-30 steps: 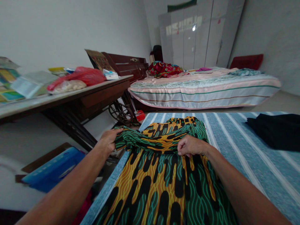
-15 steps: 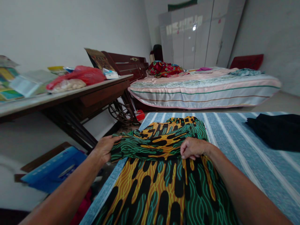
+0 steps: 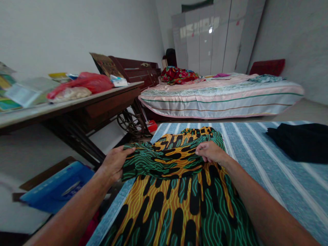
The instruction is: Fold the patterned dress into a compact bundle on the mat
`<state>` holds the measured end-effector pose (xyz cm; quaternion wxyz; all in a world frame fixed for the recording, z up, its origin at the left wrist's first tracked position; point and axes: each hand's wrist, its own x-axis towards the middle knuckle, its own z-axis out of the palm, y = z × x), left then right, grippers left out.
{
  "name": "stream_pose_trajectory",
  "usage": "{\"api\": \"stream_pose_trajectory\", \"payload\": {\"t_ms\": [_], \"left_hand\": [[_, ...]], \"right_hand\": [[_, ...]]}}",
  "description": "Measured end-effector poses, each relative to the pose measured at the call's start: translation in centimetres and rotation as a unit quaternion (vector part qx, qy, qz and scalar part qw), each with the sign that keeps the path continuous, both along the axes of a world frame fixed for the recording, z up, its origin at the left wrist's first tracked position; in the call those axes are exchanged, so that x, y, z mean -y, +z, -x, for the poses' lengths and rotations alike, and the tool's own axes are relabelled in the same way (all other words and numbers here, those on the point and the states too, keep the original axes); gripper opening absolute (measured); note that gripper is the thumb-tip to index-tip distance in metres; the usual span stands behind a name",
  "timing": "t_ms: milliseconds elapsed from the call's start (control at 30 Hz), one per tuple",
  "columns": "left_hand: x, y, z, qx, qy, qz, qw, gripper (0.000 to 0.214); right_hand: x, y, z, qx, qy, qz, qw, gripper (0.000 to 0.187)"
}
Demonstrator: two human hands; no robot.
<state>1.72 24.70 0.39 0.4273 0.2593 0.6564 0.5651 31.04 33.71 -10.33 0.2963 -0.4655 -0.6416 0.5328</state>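
A green, orange and black patterned dress (image 3: 164, 201) lies spread over a blue-and-white striped bed sheet. Across its upper part runs a sleeve (image 3: 153, 160), pulled out toward the left. My left hand (image 3: 115, 162) grips the sleeve's end just past the sheet's left edge, thumb on top. On the right, my right hand (image 3: 210, 151) has its thumb and fingers pinched together on the cloth near the sleeve's other end; the fingertips partly hide what they hold.
Folded black cloth (image 3: 299, 141) rests on the striped sheet (image 3: 266, 164) to the right. Left stands a sewing-machine table (image 3: 102, 97) bearing a red plastic bag (image 3: 89, 82). Below it sits a blue package (image 3: 58, 186). A second bed (image 3: 217, 102) is beyond.
My right hand has risen slightly away from me along the sleeve, and the cloth between my hands has shifted a little. My left hand keeps its grip.
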Motion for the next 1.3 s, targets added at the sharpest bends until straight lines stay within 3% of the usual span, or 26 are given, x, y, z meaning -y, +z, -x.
{"api": "stream_pose_trajectory", "payload": {"t_ms": [200, 333, 400, 500, 567, 667, 767, 867, 1000, 1067, 1300], "left_hand": [[-1.0, 2.5, -5.0, -0.066, -0.086, -0.088, 0.99, 0.01], [-0.6, 3.4, -10.3, -0.195, -0.209, -0.155, 0.946, 0.009], [0.6, 3.2, -13.0, -0.286, -0.304, -0.181, 0.891, 0.003], [3.1, 1.5, -16.0, -0.41, -0.466, -0.204, 0.757, 0.012], [4.7, -0.2, -16.9, -0.463, -0.538, -0.19, 0.678, 0.012], [6.4, -2.8, -17.0, -0.509, -0.608, -0.187, 0.58, 0.006], [7.0, -3.8, -16.6, -0.537, -0.656, -0.153, 0.509, 0.005], [7.2, -3.4, -16.4, -0.551, -0.677, -0.102, 0.478, 0.004], [7.6, -2.4, -16.6, -0.564, -0.655, -0.108, 0.492, 0.007], [7.9, -2.3, -16.9, -0.573, -0.651, -0.117, 0.483, 0.005], [8.4, -4.3, -17.8, -0.577, -0.704, -0.132, 0.391, 0.017]], "right_hand": [[-0.7, -0.3, -0.2, -0.052, -0.13, 0.011, 0.99, 0.013], [-1.1, -0.4, -0.7, -0.078, -0.174, 0.036, 0.981, 0.021], [-1.2, -0.4, -1.0, -0.083, -0.183, 0.045, 0.978, 0.026], [-1.1, -0.3, -1.2, -0.076, -0.19, 0.059, 0.977, 0.033], [-1.0, -0.2, -1.2, -0.065, -0.189, 0.067, 0.977, 0.035], [-0.8, -0.2, -1.1, -0.042, -0.183, 0.069, 0.98, 0.033], [-0.9, -0.5, -0.9, -0.014, -0.177, 0.053, 0.983, 0.038], [-1.1, -1.1, -0.6, 0.02, -0.165, 0.023, 0.986, 0.041], [-1.4, -1.9, -0.2, 0.063, -0.162, -0.02, 0.985, 0.044], [-1.6, -2.2, -0.1, 0.077, -0.167, -0.038, 0.982, 0.046], [-1.8, -2.4, 0.2, 0.079, -0.172, -0.068, 0.98, 0.045]]}}
